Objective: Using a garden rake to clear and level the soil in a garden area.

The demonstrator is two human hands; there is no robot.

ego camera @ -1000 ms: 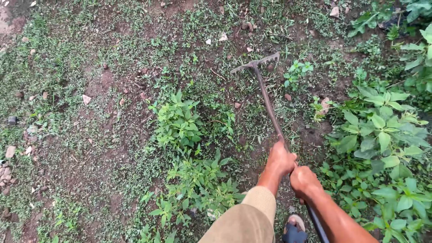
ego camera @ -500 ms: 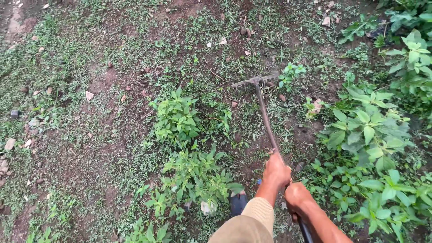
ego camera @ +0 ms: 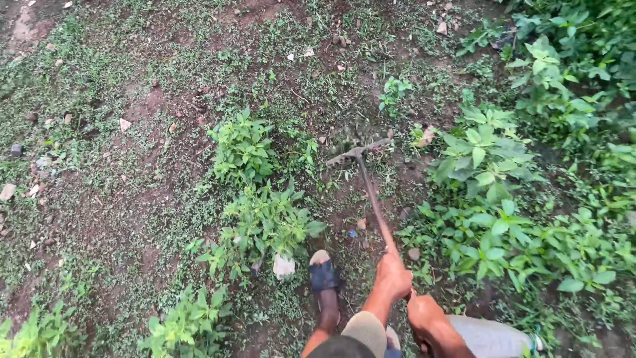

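Hands low in frame, both closed round the handle of a garden rake: left hand [ego camera: 393, 276] higher up the shaft, right hand [ego camera: 424, 311] just behind it at the near end. Sandalled foot [ego camera: 324, 276] planted forward on bare soil, just left of the shaft; a second earlier only a toe showed at the bottom edge. Rake handle [ego camera: 372, 199] runs up and away from the hands. Rake head [ego camera: 358, 152] sits tines-down on the ground between two leafy weed clumps [ego camera: 246, 149] and the broadleaf plants [ego camera: 482, 149] to the right. Over the last second the head has been drawn back toward the person, from the sparse grass farther out to this nearer patch. Judged: a pull stroke under way, combing loose debris inward. Beyond, patchy grass and scattered stones [ego camera: 124, 124].
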